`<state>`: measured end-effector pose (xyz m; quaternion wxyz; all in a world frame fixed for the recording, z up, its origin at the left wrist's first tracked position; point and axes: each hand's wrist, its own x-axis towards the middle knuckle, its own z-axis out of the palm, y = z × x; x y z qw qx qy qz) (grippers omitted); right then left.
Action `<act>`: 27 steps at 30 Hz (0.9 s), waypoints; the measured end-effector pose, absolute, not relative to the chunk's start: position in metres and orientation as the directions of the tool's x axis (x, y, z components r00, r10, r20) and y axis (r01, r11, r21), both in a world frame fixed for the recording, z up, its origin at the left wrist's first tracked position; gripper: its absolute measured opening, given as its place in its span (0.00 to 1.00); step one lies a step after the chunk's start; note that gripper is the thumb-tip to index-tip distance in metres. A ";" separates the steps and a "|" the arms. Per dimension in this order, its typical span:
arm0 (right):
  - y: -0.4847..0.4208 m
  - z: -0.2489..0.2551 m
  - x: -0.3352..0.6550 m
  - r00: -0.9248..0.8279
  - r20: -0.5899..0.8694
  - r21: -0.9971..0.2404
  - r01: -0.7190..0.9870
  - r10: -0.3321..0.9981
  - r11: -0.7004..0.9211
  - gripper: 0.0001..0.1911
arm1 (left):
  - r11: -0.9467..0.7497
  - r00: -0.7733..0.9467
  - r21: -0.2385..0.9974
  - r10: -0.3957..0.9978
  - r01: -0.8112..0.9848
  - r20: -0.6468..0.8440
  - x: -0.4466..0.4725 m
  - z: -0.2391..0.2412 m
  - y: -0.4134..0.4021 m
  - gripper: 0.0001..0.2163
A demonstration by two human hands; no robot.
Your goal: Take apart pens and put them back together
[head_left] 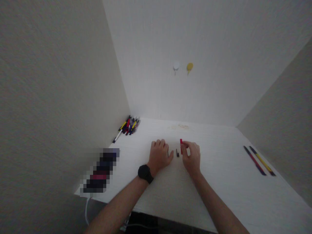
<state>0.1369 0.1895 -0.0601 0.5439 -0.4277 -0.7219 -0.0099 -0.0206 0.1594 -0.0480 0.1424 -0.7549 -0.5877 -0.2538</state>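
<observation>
My right hand (192, 157) pinches a red pen barrel (181, 141) between thumb and fingers, holding it nearly lengthwise just above or on the white table. Palm down on the table rests my left hand (158, 154), its thumb apart from the fingers. A small black pen cap (177, 153) with a clip lies between the two hands. Beside the left thumb a thin dark piece (168, 153) shows, partly hidden by the hand; its kind is unclear. A black watch (145, 173) sits on my left wrist.
A pile of pens and pen parts (128, 126) lies at the back left corner. On the right lie a red-and-black pen (255, 161) and a yellow-and-black pen (262, 161). A blurred-out object (101, 172) is at the left edge. Walls enclose the white table (224, 182).
</observation>
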 end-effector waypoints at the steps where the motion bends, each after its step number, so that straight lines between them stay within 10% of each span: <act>1: 0.190 -0.060 0.137 -0.035 0.798 -0.450 0.630 0.602 0.633 0.06 | -0.248 0.182 0.060 0.835 0.967 0.519 -0.019 -0.048 0.159 0.11; 18: 0.189 -0.056 0.136 0.003 0.827 -0.436 0.635 0.563 0.637 0.05 | -0.157 0.139 0.005 0.893 0.988 0.427 -0.018 -0.068 0.164 0.10; 27: 0.186 -0.054 0.136 0.014 0.834 -0.440 0.621 0.551 0.649 0.04 | -0.329 -0.102 0.614 0.822 0.718 0.561 -0.027 -0.071 0.173 0.07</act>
